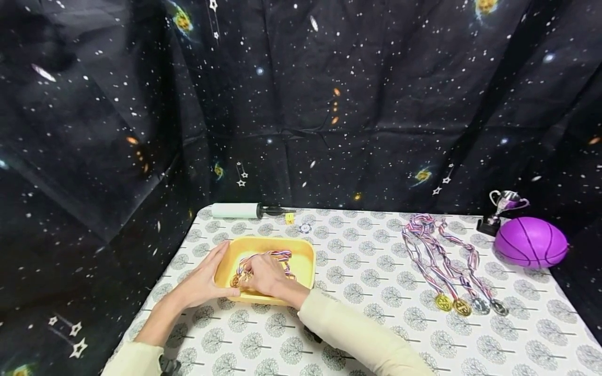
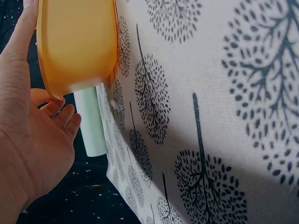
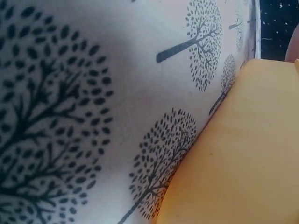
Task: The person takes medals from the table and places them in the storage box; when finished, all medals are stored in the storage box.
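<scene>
A yellow bin (image 1: 304,261) stands on the table's left half with striped ribbons (image 1: 281,255) and a gold-coloured medal (image 1: 234,281) in it. My left hand (image 1: 202,282) grips the bin's left end, thumb along the near rim and fingers at the far left corner. In the left wrist view the left hand (image 2: 42,126) curls its fingers round the edge of the bin (image 2: 79,46). My right hand (image 1: 268,275) reaches inside, fingers bent down and pinching at the medals; its fingertips are partly hidden. The right wrist view shows only the bin's outer wall (image 3: 238,154) and tablecloth.
Several medals (image 1: 462,306) with ribbons lie spread on the right. Behind them stand a silver trophy (image 1: 503,209) and a purple ball (image 1: 531,243). A mint-green pump (image 1: 236,210), a yellow block (image 1: 289,218) and a round chip (image 1: 305,228) lie beyond the bin.
</scene>
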`<state>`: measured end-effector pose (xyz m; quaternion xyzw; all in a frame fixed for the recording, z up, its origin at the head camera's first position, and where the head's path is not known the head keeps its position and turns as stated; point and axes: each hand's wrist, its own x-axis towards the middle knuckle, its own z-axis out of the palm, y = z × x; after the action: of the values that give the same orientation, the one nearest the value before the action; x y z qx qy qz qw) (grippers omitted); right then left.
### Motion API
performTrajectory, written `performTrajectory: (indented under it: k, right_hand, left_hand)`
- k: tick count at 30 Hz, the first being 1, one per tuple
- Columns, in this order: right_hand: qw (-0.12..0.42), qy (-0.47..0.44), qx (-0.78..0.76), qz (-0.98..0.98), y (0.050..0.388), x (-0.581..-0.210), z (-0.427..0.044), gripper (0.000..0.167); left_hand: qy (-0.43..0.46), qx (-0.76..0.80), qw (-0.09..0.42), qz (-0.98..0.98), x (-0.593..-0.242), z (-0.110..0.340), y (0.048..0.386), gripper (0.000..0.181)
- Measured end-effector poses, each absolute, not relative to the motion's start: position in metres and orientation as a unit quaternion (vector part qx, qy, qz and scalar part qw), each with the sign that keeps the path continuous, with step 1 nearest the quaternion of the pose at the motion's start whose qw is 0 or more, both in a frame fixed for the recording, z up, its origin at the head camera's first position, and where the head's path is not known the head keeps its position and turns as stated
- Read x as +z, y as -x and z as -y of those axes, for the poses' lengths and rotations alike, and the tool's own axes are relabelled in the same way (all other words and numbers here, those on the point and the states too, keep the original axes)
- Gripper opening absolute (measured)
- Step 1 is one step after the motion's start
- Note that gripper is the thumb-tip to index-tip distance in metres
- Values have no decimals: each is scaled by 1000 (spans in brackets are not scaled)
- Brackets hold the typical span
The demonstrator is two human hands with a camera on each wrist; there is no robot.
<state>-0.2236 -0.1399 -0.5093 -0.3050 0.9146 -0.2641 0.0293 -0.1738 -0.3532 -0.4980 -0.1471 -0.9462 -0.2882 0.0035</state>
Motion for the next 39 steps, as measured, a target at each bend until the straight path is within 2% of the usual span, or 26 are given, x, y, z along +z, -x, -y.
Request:
performTrajectory:
  k: [3,8,11,16,24,32,39]
  right_hand:
    - [26,292,-282,-913,225,-503,135,32]
    - [15,270,-332,-904,238,-485,118,54]
    - [21,252,-357,-899,250,-475,101,59]
    - [34,241,-425,-872,271,-459,65,54]
    - [16,259,-485,-835,294,-449,1,50]
    - [14,268,-532,-803,301,-439,-75,47]
    - [32,239,-541,-806,292,-449,-152,50]
  left_hand:
    - [143,-283,0,948,-497,354,173,134]
    - [139,-280,-4,950,-494,354,173,135]
    - [138,-279,-5,950,-494,353,174,135]
    - [138,-274,-7,952,-494,353,175,136]
    - [135,-275,-8,952,-495,353,174,135]
    - [133,-275,-9,952,-495,352,174,135]
    - [136,-275,-6,952,-496,352,174,133]
